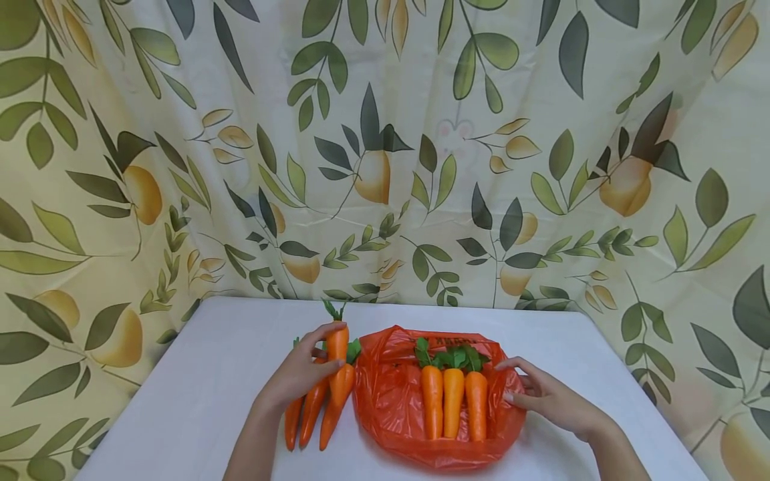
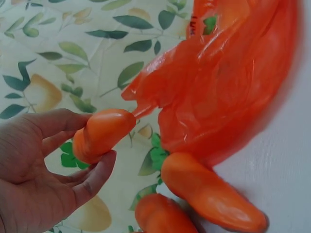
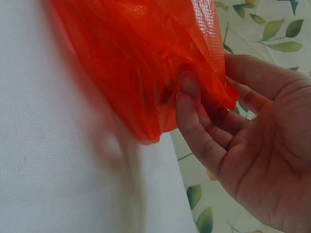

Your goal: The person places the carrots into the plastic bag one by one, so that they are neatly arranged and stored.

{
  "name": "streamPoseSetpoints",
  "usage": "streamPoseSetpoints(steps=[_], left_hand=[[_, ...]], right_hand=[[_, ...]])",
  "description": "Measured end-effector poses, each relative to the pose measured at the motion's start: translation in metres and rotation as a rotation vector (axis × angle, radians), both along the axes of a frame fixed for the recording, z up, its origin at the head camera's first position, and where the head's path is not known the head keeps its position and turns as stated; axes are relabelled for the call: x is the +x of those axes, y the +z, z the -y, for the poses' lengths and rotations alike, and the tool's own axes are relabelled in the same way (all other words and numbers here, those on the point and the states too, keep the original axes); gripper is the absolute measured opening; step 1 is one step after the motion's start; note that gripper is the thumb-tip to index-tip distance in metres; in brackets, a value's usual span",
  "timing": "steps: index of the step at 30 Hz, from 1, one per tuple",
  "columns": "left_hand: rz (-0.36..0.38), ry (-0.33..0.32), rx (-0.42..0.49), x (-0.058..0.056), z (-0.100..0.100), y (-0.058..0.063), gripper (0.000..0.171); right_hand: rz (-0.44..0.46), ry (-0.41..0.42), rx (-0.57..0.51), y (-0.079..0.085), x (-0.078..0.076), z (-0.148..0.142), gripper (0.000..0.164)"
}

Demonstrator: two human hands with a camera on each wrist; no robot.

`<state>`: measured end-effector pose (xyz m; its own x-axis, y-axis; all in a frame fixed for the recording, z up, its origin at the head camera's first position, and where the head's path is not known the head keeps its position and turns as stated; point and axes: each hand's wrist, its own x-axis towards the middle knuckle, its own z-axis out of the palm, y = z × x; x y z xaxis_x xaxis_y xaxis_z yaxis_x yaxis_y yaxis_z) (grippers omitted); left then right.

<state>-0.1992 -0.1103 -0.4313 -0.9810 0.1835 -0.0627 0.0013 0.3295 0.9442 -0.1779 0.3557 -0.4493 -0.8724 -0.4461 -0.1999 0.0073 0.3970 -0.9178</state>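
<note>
The left hand (image 1: pixel 301 372) has its fingers clamped on a carrot (image 1: pixel 338 341) at ten o'clock from a red bag (image 1: pixel 388 401), whose three-o'clock edge the right hand (image 1: pixel 550 397) pinches: seemingly a bagging step, calling for a carry toward four o'clock.

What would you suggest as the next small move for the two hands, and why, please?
Probably, the left hand should shift right and lower its carrot into the red bag, beside the three carrots there. It holds that carrot just left of the bag, the right hand grips the bag's right side, and there seems to be space left of those three.
</note>
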Motion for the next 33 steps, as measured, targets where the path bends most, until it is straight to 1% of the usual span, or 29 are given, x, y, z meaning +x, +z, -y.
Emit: streamPoseSetpoints(steps=[6, 10, 19, 25, 33], left_hand=[[-0.008, -0.033, 0.011, -0.001, -0.008, 0.004, 0.059], [-0.019, -0.040, 0.012, 0.001, -0.013, 0.006, 0.060], [-0.054, -0.098, 0.084, 0.001, -0.029, 0.010, 0.059], [-0.051, -0.134, 0.084, 0.000, -0.039, 0.010, 0.059], [-0.058, -0.151, 0.074, 0.000, -0.056, 0.015, 0.059]], right_hand=[[0.000, 0.001, 0.002, 0.001, 0.000, 0.001, 0.047], [-0.003, 0.004, 0.003, 0.001, 0.000, 0.001, 0.046], [-0.004, -0.001, -0.004, -0.002, -0.001, 0.000, 0.047], [-0.007, -0.004, 0.002, -0.003, 0.000, 0.000, 0.047], [-0.006, -0.010, 0.003, 0.001, 0.001, 0.000, 0.047]])
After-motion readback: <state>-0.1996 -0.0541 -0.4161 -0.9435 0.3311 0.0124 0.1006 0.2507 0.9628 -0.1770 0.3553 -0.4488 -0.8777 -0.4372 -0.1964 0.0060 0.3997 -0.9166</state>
